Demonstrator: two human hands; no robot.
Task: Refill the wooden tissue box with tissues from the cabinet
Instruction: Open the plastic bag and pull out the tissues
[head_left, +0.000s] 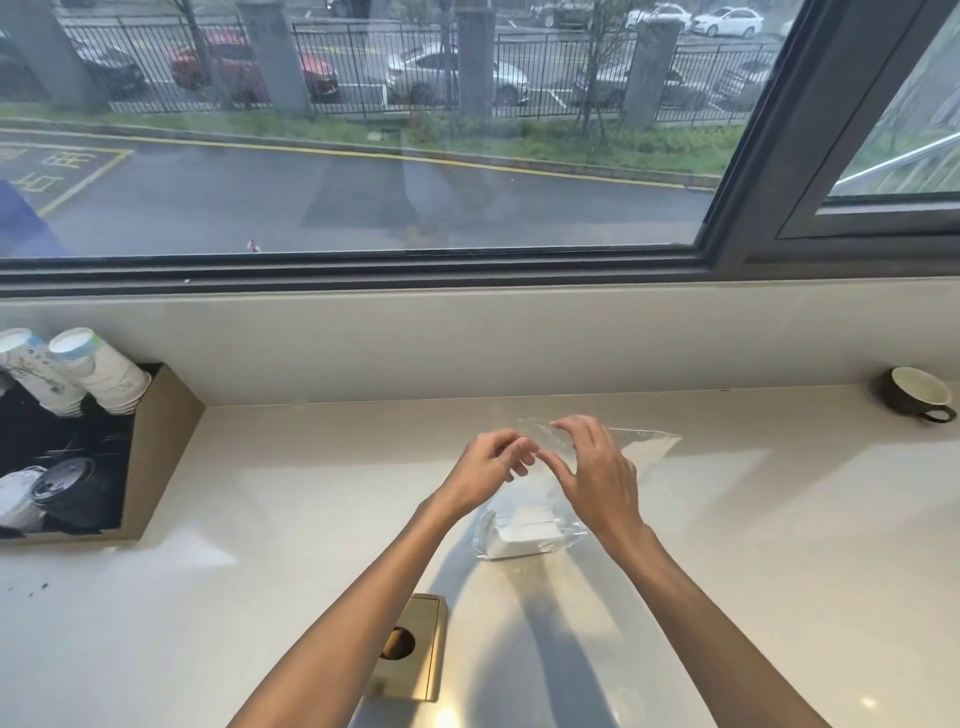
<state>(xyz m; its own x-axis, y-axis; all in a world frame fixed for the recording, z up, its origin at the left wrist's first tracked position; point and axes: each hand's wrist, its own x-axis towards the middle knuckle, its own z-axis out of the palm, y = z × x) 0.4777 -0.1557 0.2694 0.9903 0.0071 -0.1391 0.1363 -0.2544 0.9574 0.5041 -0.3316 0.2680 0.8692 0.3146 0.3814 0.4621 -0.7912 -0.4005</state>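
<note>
A clear plastic tissue bag (644, 447) stands on the pale counter (779, 519), with a white stack of tissues (524, 535) at its bottom. My left hand (483, 467) and my right hand (597, 467) are both at the bag's open upper end, fingers pinching the plastic. The wooden tissue box (415, 644), with a round hole in its top, lies on the counter close to me, partly hidden under my left forearm.
A brown organiser (161, 441) with paper cups and dark lids stands at the left. A dark mug (919, 400) sits at the far right by the wall. A window sill runs behind the counter.
</note>
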